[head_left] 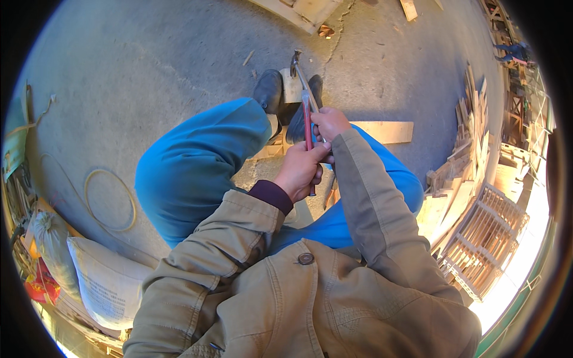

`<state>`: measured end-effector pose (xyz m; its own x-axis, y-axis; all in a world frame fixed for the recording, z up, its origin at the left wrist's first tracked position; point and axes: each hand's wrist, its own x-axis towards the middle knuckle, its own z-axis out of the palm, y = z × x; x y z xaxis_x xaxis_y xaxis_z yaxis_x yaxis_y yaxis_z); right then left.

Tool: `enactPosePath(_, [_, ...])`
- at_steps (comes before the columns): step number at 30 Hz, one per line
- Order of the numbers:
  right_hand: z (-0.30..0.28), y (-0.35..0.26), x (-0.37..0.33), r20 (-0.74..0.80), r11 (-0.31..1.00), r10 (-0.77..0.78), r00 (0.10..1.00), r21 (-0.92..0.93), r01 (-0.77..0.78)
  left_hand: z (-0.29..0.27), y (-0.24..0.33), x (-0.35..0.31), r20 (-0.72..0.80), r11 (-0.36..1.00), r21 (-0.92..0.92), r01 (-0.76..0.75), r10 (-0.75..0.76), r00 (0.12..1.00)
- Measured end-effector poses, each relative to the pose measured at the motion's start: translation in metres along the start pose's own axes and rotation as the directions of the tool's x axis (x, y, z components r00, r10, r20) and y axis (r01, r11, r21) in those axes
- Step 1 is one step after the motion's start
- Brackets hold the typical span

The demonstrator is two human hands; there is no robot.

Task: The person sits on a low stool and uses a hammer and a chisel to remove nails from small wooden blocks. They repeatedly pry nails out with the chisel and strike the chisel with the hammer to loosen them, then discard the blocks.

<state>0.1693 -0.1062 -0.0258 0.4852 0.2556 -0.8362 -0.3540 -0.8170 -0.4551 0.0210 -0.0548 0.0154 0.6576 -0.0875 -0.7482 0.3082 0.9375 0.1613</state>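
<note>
My left hand is closed around a long, thin red tool with a pale metal tip, which points away from me. It looks like a chisel, but its kind is not certain. Close beside it, my right hand grips the handle of a claw hammer, whose dark head is at the far end, over a small wood block. That block lies between my dark shoes. Both hands are between my bent knees, nearly touching, and partly hide the lower ends of the tools.
A wooden board extends to the right beneath my legs. Scrap wood and a slatted wooden crate are at right. A coiled hose and a white sack lie left. A wooden panel sits ahead on the concrete floor.
</note>
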Motion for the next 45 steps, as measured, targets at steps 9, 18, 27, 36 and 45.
enactPosePath(9, [-0.003, 0.006, -0.019, 0.026, 0.999, 0.027, 0.999, 0.036, -0.028, 0.003, -0.003, -0.005, -0.001, 0.999, 0.019, 0.049, -0.049, 0.999])
enactPosePath(18, [-0.012, 0.005, -0.004, 0.114, 0.998, -0.053, 0.992, -0.013, 0.055, 0.003, 0.004, -0.007, 0.035, 0.998, -0.056, 0.020, -0.019, 0.999])
enactPosePath(27, [-0.008, 0.010, 0.076, 0.156, 0.994, -0.014, 0.988, 0.107, -0.002, 0.009, 0.007, -0.002, -0.004, 0.996, 0.030, 0.081, -0.081, 0.997])
enactPosePath(36, [0.007, 0.011, 0.101, 0.103, 0.985, -0.028, 0.994, 0.169, 0.010, 0.009, 0.010, -0.005, -0.049, 0.991, -0.005, 0.136, -0.136, 0.990])
enactPosePath(45, [0.033, -0.007, 0.084, 0.067, 0.911, 0.097, 0.993, 0.396, -0.116, 0.001, 0.032, -0.026, -0.235, 0.999, -0.032, 0.000, -0.007, 0.972])
